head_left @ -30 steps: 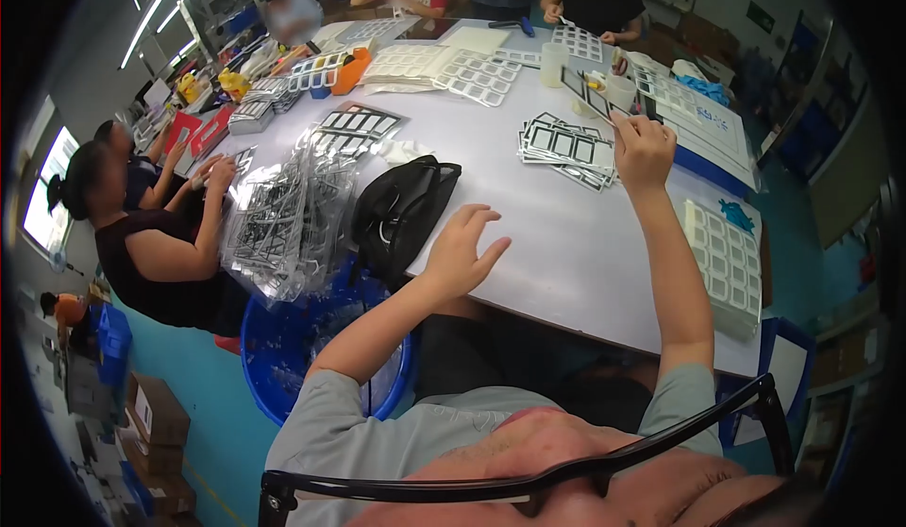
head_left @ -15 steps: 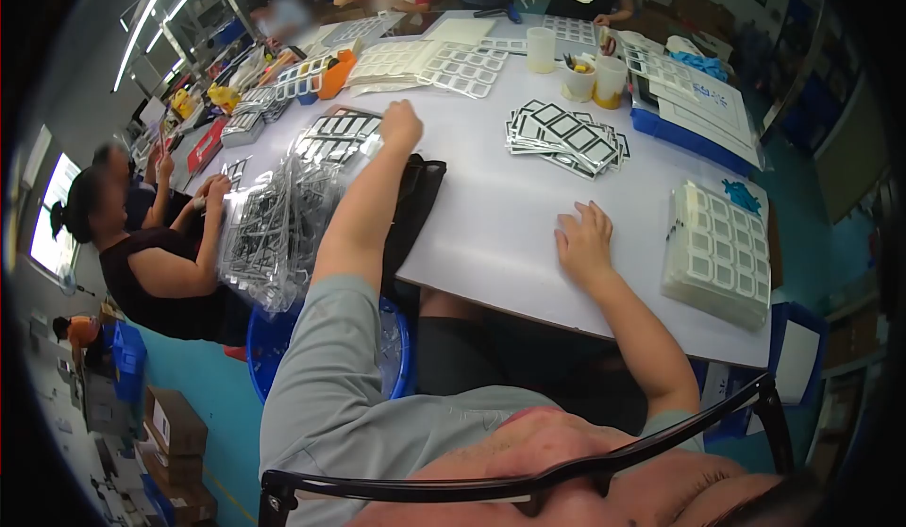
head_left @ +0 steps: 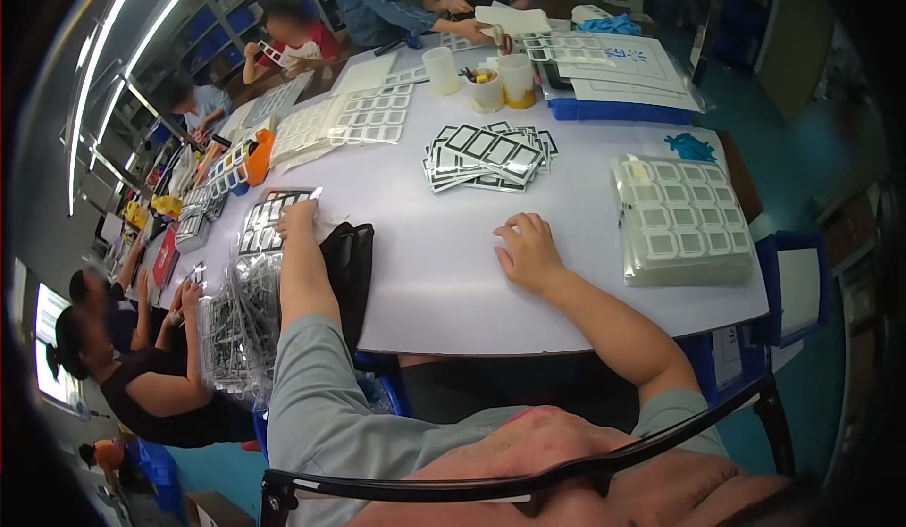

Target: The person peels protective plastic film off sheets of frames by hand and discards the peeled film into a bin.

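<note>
My left hand is stretched out to the left, at the right edge of a stack of black-framed sheets. Its fingers are curled and partly hidden, so whatever they grip does not show. A plastic bag of similar black-framed pieces lies just nearer to me, beside that forearm. On the white table, my right hand rests with its fingers apart, holding nothing. Beyond it sits a loose, fanned pile of black-and-white framed cards.
A stack of clear-wrapped white gridded sheets stands at the right, with a blue crumpled item behind. Plastic cups and a blue tray are farther back. A black bag hangs over the table edge. Co-workers sit left and across.
The view has swung, shifting the table contents leftward. My left hand has come down over the right edge of the framed stack. My right hand stays resting on the table.
</note>
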{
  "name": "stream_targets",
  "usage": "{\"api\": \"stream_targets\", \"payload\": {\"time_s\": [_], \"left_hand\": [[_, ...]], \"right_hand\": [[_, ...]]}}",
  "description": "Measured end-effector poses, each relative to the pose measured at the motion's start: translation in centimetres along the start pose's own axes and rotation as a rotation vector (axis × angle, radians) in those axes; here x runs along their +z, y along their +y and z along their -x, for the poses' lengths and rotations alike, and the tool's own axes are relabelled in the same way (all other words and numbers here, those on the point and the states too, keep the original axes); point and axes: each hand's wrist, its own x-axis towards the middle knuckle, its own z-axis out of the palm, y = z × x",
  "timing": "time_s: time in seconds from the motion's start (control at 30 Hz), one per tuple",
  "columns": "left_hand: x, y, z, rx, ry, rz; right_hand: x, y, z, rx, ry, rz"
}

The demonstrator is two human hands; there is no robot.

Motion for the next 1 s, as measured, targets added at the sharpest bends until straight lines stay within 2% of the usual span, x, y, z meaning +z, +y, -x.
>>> {"api": "stream_targets", "payload": {"time_s": [0.03,0.17,0.27,0.4,0.43,0.53,0.63,0.7,0.73,0.77,0.83,0.87,0.9,1.0], "left_hand": [[0.2,-0.3,1.1,0.028,0.085,-0.012],[-1.4,-0.9,3.5,0.344,0.184,-0.16],[-1.0,-0.7,1.9,0.531,0.139,-0.297],[-1.2,0.7,-1.8,0.719,0.249,-0.351],[-2.0,0.8,-2.3,0.855,0.37,-0.408],[-7.5,4.8,-3.1,0.983,0.567,-0.465],[-16.5,10.2,1.9,1.134,0.713,-0.485],[-21.3,14.0,7.6,1.132,0.686,-0.357],[-23.4,14.8,11.1,1.27,0.719,-0.451],[-25.2,15.4,15.2,1.391,0.608,-0.461],[-27.8,18.3,23.8,1.111,-0.025,-0.7],[-28.3,17.9,28.0,1.053,-0.269,-0.648],[-28.2,17.5,31.2,1.041,-0.348,-0.532],[-24.1,17.8,35.2,1.115,-0.632,-0.467]], "right_hand": [[-0.1,0.0,0.0,0.001,0.001,-0.003],[-0.3,-0.2,0.2,0.004,-0.022,-0.025],[-0.2,-0.3,0.3,-0.003,-0.031,-0.04],[-0.4,-0.3,0.4,-0.011,-0.021,-0.05],[-0.4,-0.3,0.4,-0.013,-0.013,-0.054],[-0.4,-0.3,0.4,-0.019,0.006,-0.065],[-0.4,-0.5,0.4,-0.038,0.034,-0.073],[-0.6,-0.8,0.2,-0.072,0.08,-0.082],[-0.7,-0.9,-0.1,-0.113,0.126,-0.093],[-0.9,-0.9,-0.2,-0.153,0.174,-0.103],[-1.9,-2.2,0.0,-0.273,0.274,-0.118],[-3.1,-3.4,0.0,-0.356,0.327,-0.122],[-4.6,-4.6,-0.2,-0.442,0.381,-0.122],[-9.9,-11.2,1.6,-0.634,0.467,-0.081]]}}
